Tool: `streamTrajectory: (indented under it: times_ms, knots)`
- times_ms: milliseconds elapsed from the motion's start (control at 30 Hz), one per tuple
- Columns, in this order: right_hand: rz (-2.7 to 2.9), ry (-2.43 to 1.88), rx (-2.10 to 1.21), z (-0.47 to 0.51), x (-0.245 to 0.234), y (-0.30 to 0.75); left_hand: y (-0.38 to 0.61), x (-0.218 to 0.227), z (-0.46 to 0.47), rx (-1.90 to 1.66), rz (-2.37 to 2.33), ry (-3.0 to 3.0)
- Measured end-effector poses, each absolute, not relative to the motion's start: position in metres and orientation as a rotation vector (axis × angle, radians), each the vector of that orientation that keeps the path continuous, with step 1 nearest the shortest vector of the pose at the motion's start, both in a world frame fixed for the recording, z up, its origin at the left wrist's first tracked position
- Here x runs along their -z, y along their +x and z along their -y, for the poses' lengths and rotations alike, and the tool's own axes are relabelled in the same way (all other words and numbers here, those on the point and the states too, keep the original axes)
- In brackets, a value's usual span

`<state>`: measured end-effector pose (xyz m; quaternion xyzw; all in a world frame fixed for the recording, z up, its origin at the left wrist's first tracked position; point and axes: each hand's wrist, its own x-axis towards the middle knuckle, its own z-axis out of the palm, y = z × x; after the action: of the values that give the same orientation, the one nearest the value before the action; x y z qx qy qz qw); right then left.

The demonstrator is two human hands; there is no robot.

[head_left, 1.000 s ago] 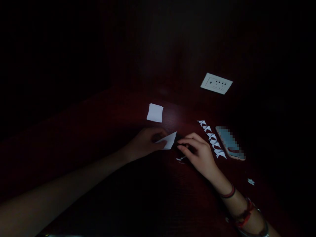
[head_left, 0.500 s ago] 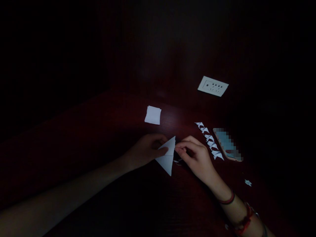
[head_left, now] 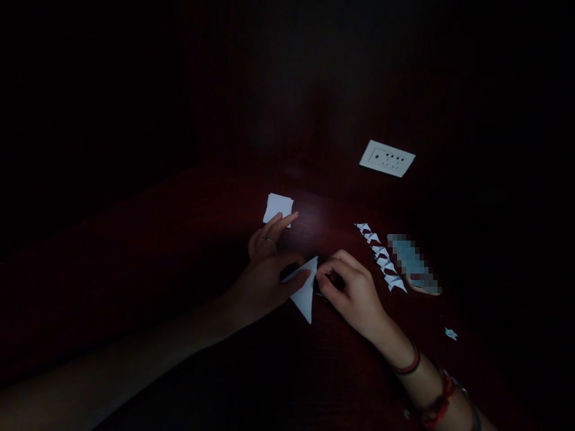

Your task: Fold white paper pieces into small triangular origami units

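Note:
A white paper (head_left: 303, 297), folded to a triangle, is held low above the dark red table. My left hand (head_left: 265, 272) pinches it between thumb and forefinger, while the other fingers stretch up toward a stack of white paper squares (head_left: 275, 206). My right hand (head_left: 353, 287) is closed in a pinch at the triangle's right edge, near its upper corner. Under the right fingers lies something dark, mostly hidden, that I cannot make out. Several small folded white paper pieces (head_left: 383, 262) form a slanting row right of my right hand.
A phone (head_left: 411, 260) with a blurred-out screen lies right of the row. A small crumpled white scrap (head_left: 451, 334) is farther right and nearer. A white wall socket (head_left: 387, 158) is at the back. The surroundings are very dark.
My left hand's other fingers have lifted and spread toward the paper stack, partly covering it. The paper triangle has tilted and looks narrower. My right hand has barely shifted.

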<state>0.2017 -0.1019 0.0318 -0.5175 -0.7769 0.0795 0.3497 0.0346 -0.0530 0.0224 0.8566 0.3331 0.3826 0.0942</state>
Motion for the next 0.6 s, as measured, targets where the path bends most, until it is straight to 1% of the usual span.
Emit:
streamTrajectory:
  times_ms: [267,400,533,600]
  knots:
    - [1.978,-1.424,-0.034,0.102,-0.030,0.192,0.036,-0.034,0.061,-1.042,-0.904,2.722]
    - [1.965,-1.478,0.072,0.096,-0.025,0.198,0.036,-0.031,0.059,-1.080,-0.955,2.724]
    - [1.688,-1.584,0.249,0.085,-0.028,0.230,0.030,-0.029,0.052,-1.185,-1.052,2.648]
    - [1.620,-1.573,0.209,0.081,-0.034,0.242,0.027,-0.026,0.044,-1.189,-1.052,2.591]
